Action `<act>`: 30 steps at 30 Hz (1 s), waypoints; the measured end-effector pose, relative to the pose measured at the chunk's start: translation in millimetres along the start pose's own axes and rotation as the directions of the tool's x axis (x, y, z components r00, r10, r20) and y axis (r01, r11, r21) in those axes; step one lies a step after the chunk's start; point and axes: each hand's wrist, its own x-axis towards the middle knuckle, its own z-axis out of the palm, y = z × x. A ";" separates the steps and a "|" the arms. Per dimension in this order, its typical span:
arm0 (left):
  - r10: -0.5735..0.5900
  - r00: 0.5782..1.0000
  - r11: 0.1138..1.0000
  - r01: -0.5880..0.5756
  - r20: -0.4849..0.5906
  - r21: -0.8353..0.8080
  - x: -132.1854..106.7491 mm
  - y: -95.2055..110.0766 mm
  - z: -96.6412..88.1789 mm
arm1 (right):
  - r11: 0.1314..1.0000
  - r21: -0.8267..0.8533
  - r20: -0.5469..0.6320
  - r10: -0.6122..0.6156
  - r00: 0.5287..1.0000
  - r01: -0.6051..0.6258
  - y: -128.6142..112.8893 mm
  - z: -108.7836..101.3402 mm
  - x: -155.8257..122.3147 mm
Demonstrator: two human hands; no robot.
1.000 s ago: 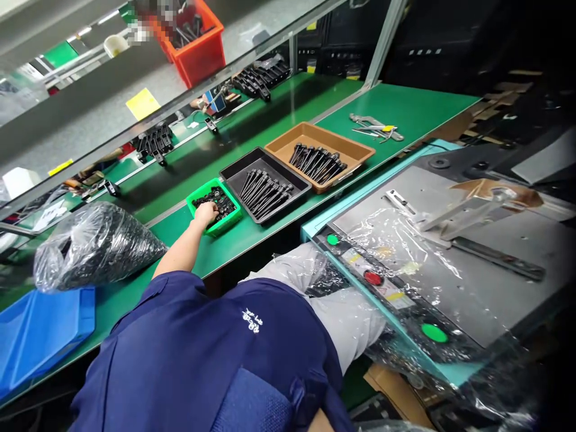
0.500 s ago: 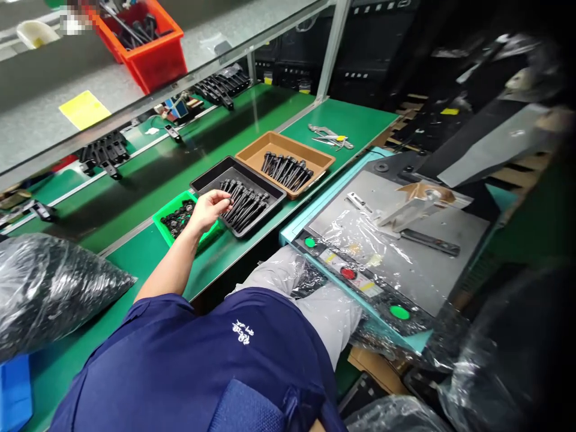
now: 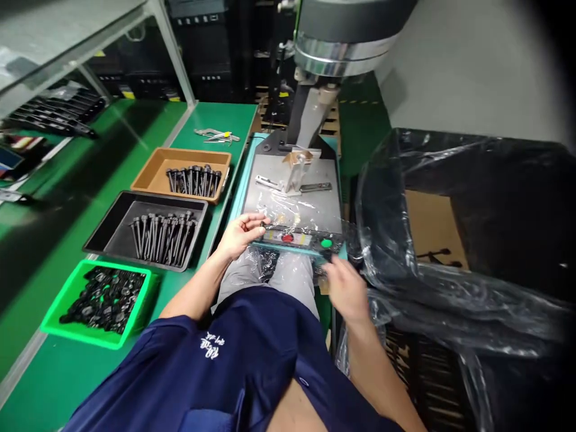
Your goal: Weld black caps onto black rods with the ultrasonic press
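Note:
My left hand (image 3: 240,236) is at the near left edge of the press plate (image 3: 274,210), pinching a small black part (image 3: 262,225) between thumb and fingertips. Beside the green button (image 3: 326,243) at the plate's front right corner, my right hand (image 3: 345,287) is blurred, its fingers curled. Something dark shows at its fingertips, too smeared to name. A metal fixture (image 3: 297,171) stands on the plate under the press head (image 3: 346,57). Small black parts (image 3: 105,300) fill the green bin (image 3: 53,321) at left.
A black tray (image 3: 108,225) and a brown tray (image 3: 148,171) of black-headed bolts are on the green bench. Pliers (image 3: 216,135) rest behind them. A red button (image 3: 287,238) is on the front panel. At right stands a plastic-lined box (image 3: 387,198) with several dark pieces inside.
The view has turned right toward the press. My left hand has moved from over the bins to the plate's front edge, still pinching the small part. My right hand has come into view.

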 end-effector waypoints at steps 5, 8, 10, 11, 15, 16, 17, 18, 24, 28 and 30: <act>0.015 0.996 1.000 -0.014 0.087 -0.006 -4.8 -4.0 9.1 | 0.978 0.007 0.089 -0.210 0.974 0.210 -12.5 57.9 35.8; 0.011 0.993 1.000 -0.014 0.119 0.025 -6.8 -6.1 7.1 | 0.960 0.003 0.117 -0.278 0.953 0.280 -24.0 63.0 41.0; -0.009 0.987 0.999 0.000 0.161 0.054 -6.7 -7.4 6.0 | 0.949 0.000 0.112 -0.312 0.943 0.314 -27.1 61.7 41.9; -0.015 0.984 0.998 0.004 0.176 0.064 -6.3 -8.0 5.8 | 0.946 -0.001 0.107 -0.323 0.940 0.325 -27.4 61.1 42.2; -0.007 0.981 0.997 -0.008 0.193 0.081 -3.6 -9.7 6.8 | 0.940 -0.029 0.112 -0.334 0.936 0.339 -26.0 61.7 44.1; -0.001 0.980 0.996 -0.016 0.197 0.086 -2.9 -9.9 7.4 | 0.938 -0.040 0.111 -0.339 0.934 0.345 -26.0 62.2 44.5; 0.006 0.980 0.996 -0.024 0.200 0.091 -2.1 -10.1 8.0 | 0.934 -0.050 0.103 -0.347 0.932 0.354 -26.1 62.6 44.8; 0.013 0.979 0.995 -0.033 0.202 0.095 -1.3 -10.3 8.7 | 0.929 -0.059 0.090 -0.359 0.929 0.364 -26.5 63.0 44.9; 0.036 0.979 0.991 -0.061 0.199 0.122 4.4 -14.9 10.2 | 0.927 -0.047 -0.003 -0.372 0.928 0.372 -24.6 67.0 41.4; 0.045 0.970 0.987 -0.080 0.241 0.140 7.2 -15.6 7.3 | 0.966 0.108 -0.027 -0.232 0.972 0.234 -16.0 71.5 38.5; 0.042 0.963 0.984 -0.087 0.267 0.158 7.8 -14.2 6.0 | 0.964 0.246 0.068 -0.121 0.990 0.101 -11.9 72.0 38.4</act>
